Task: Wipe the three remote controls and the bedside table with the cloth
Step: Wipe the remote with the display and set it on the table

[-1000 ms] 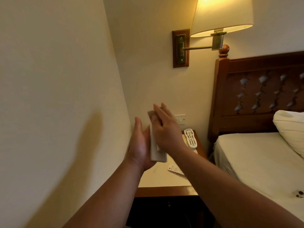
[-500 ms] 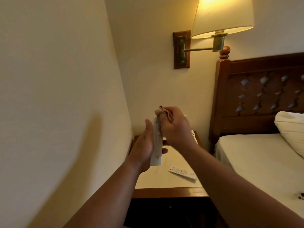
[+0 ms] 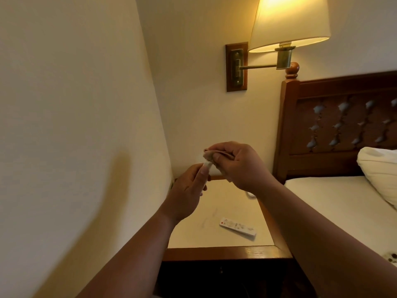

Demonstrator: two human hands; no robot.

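We see the left hand (image 3: 187, 190) curled round a white remote (image 3: 207, 164), held upright above the bedside table (image 3: 225, 252). The right hand (image 3: 238, 166) pinches a brownish cloth (image 3: 211, 153) folded over that remote's top end. A second remote (image 3: 237, 228) lies flat near the table's front edge (buttons up, a red one at its left end). A white sliver (image 3: 251, 194) peeks from behind the right forearm (image 3: 300, 211); we cannot tell what it is.

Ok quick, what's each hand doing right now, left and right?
Left hand: closed, gripping the remote.
Right hand: closed, pinching the cloth over the remote's top end.
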